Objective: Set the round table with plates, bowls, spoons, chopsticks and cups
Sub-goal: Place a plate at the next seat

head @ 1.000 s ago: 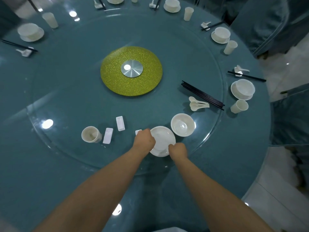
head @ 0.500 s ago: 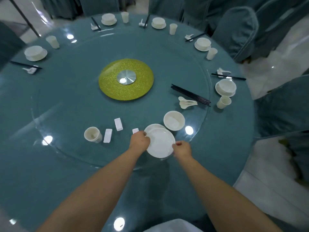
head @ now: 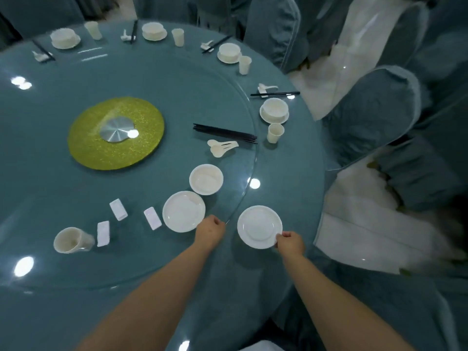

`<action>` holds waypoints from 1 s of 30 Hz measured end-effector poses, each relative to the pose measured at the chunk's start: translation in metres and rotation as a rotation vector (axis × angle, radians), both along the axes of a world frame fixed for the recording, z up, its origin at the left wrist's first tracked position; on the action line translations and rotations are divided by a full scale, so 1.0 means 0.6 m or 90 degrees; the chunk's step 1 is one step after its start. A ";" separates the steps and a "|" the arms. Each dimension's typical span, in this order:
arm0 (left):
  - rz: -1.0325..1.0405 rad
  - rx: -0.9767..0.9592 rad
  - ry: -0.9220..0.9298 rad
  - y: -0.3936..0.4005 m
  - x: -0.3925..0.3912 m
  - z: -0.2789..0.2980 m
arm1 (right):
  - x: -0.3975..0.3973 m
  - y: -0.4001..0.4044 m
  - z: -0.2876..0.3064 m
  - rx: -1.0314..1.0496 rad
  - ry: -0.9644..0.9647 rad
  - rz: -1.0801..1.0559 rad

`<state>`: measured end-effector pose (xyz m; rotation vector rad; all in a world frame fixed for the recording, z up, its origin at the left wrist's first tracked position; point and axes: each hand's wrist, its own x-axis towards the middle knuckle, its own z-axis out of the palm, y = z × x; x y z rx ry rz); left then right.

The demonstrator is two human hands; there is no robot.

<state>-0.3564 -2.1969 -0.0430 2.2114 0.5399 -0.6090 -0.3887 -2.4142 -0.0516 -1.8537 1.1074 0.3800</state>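
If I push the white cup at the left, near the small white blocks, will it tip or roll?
The cup already lies tilted on its side on the glass turntable, so it cannot tip further. Its round wall would probably let it roll, likely in a curve. The smooth, shiny glass probably lets it slide too.

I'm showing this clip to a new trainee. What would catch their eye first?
Probably the glittery yellow-green disc with a metal hub at the middle of the round table. Next, near the front edge, the right hand pinches the rim of a white plate just outside the glass turntable's edge, while the left hand rests beside a second plate on the glass. Finished place settings ring the far rim.
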 end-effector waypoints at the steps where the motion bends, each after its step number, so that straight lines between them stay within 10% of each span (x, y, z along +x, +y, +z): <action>1: -0.010 0.000 0.003 -0.009 0.003 -0.006 | 0.001 -0.012 -0.006 0.000 0.004 -0.008; 19: -0.012 0.020 0.064 -0.038 0.057 -0.016 | 0.022 -0.072 -0.050 -0.027 0.181 0.091; 30: 0.197 0.000 -0.078 0.068 0.117 0.006 | 0.187 0.092 -0.003 -0.020 -0.009 0.183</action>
